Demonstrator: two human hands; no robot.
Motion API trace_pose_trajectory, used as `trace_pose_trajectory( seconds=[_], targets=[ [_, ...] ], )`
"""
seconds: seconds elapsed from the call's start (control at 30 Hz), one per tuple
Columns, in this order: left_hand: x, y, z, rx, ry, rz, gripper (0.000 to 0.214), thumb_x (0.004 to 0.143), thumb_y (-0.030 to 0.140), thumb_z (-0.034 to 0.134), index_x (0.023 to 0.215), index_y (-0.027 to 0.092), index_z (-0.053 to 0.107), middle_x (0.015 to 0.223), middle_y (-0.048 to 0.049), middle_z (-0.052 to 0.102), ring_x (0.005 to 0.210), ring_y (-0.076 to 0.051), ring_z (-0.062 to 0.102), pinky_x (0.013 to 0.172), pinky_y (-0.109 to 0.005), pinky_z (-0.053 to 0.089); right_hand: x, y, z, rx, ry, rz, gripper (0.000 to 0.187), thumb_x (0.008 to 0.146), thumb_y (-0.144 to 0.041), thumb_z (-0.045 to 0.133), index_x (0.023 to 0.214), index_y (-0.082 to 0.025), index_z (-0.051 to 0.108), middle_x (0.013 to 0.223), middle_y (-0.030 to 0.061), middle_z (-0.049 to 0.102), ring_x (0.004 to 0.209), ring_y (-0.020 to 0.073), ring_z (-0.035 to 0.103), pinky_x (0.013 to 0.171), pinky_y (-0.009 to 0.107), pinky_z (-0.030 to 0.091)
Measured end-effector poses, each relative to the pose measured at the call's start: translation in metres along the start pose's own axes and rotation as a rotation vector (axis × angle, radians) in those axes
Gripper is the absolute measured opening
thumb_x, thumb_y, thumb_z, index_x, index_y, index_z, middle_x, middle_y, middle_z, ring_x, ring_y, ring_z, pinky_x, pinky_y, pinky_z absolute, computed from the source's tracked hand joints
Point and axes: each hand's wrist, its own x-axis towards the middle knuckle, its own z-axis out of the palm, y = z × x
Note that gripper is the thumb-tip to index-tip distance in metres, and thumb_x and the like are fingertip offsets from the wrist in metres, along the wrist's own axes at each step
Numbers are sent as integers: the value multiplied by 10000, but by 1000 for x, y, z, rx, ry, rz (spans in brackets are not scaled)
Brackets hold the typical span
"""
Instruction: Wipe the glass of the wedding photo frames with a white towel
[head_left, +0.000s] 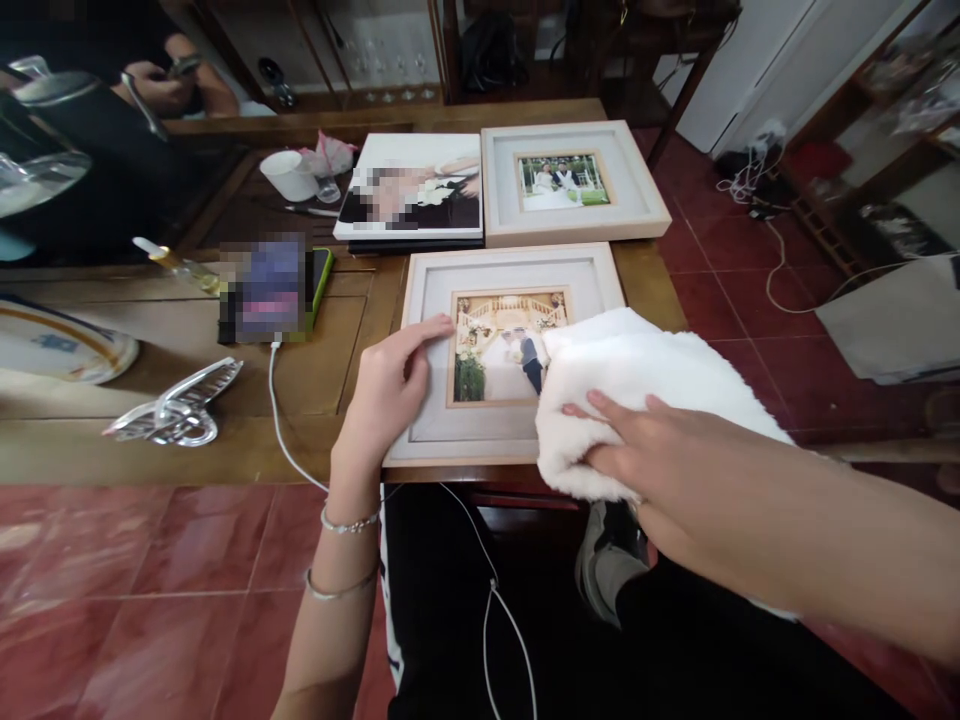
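A picture frame (517,452) with a pale wooden border and a wedding photo lies flat on the wooden table in front of me. My left hand (394,385) rests over its left edge, fingers stretched across the pale mat toward the photo and thumb apart below. Bunched in my right hand (637,450) is a fluffy white cloth (667,370), which covers the frame's lower right part and hangs past the table's edge. Some right fingers press on top of the cloth; others are tucked into its fold.
Behind lie a second framed photo (499,205) and a white-edged photo panel (442,150). Leftward are a phone (319,285) on a white cable (281,420), a silver hair claw (176,410), a dropper bottle (184,268) and a white cup (289,176). Another person's hand (161,90) holds something dark.
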Motion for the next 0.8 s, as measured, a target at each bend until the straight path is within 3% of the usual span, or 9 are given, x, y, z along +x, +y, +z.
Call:
trace_pose_trajectory(
  seconds=[0.07, 0.13, 0.23, 0.3, 0.4, 0.5, 0.67, 0.8],
  targets=[
    [0, -1, -1, -4, -15, 16, 383, 963, 117, 467, 1224, 202, 734, 1342, -74, 732, 1277, -228, 689, 1149, -461, 536, 18, 7, -5, 46, 23, 102, 359, 808, -99, 493, 984, -242, 772, 1238, 125, 743, 1003, 294, 727, 917, 499, 601],
    [1, -3, -1, -9, -23, 35, 388, 959, 107, 464, 1223, 195, 734, 1340, -79, 732, 1283, -230, 685, 1156, -461, 531, 41, 23, -4, 69, 112, 174, 423, 864, -86, 442, 1157, -172, 734, 1311, 168, 704, 1185, 324, 674, 1000, 535, 558],
    [1, -4, -1, -20, -28, 57, 383, 962, 102, 460, 1216, 177, 736, 1329, -91, 737, 1284, -232, 685, 1162, -457, 526, 80, 56, 1, 41, 244, 194, 477, 896, -99, 444, 1323, -82, 658, 1523, 230, 548, 1532, 401, 355, 1161, 700, 363],
    [1, -3, -1, -25, -27, 62, 380, 961, 97, 462, 1211, 173, 738, 1326, -93, 739, 1283, -231, 685, 1160, -453, 528, 103, 77, 3, -2, 339, 199, 556, 902, -109, 459, 1443, -73, 578, 1656, 226, 379, 1589, 427, 208, 1178, 794, 222],
    [1, -2, 0, -15, -11, 50, 380, 959, 96, 465, 1203, 188, 742, 1326, -78, 739, 1283, -230, 685, 1154, -452, 534, 124, 91, 3, -50, 394, 174, 612, 898, -100, 466, 1505, -111, 541, 1727, 172, 233, 1602, 448, 126, 1171, 835, 135],
    [1, -1, 1, -4, 10, 30, 382, 955, 93, 469, 1198, 202, 743, 1321, -63, 743, 1270, -226, 694, 1141, -445, 547, 121, 75, 1, -43, 287, 122, 579, 901, -97, 478, 1466, -130, 600, 1733, 140, 214, 1606, 449, 91, 1188, 824, 121],
    [0, 1, 1, 1, 24, 22, 382, 949, 74, 468, 1187, 177, 750, 1315, -82, 745, 1257, -216, 701, 1133, -414, 547, 76, 9, 4, 82, 84, -62, 516, 883, -126, 535, 1371, -173, 700, 1715, 122, 235, 1596, 460, 128, 1195, 808, 186],
    [0, 3, 0, 15, 12, 14, 377, 967, 82, 459, 1198, 173, 743, 1322, -81, 742, 1242, -215, 709, 1118, -405, 552, 42, -29, 7, 224, 96, -246, 442, 875, -183, 577, 1279, -159, 755, 1678, 144, 321, 1570, 467, 222, 1191, 783, 262]
  ],
)
